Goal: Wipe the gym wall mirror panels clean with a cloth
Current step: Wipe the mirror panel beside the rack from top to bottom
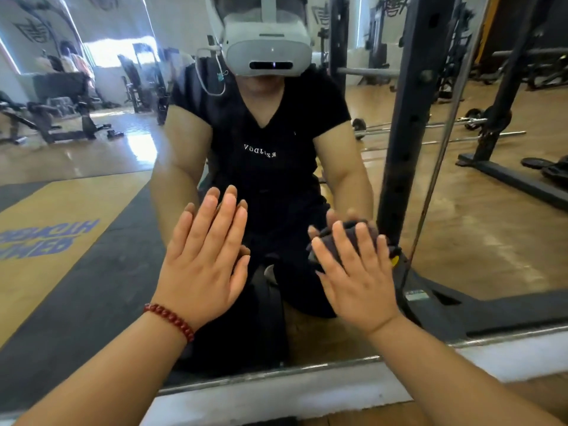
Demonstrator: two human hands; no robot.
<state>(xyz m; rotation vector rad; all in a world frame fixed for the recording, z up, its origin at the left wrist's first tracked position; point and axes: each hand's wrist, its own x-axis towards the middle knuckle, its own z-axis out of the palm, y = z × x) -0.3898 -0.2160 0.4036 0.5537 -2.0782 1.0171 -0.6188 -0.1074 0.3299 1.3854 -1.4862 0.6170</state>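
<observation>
Two hands are up against one mirror point(92, 272), low on the glass near its bottom edge. The left hand point(206, 259) lies flat on the glass with its fingers straight and close together, holding nothing; one bracelet point(170, 319) of dark red beads circles its wrist. The right hand point(356, 278) has its fingers straight and slightly spread, pressing one dark cloth point(353, 233) against the glass, the cloth bunched under the fingertips and showing above them. A small yellow bit shows at the cloth's right edge. The mirror shows one person sitting close in front, in a black shirt and one white headset point(267, 47). Just to the right of the cloth stands one black upright post point(408, 118) with a row of holes. Beyond it two long bars point(430, 130) lie on the wooden floor point(491, 235).
</observation>
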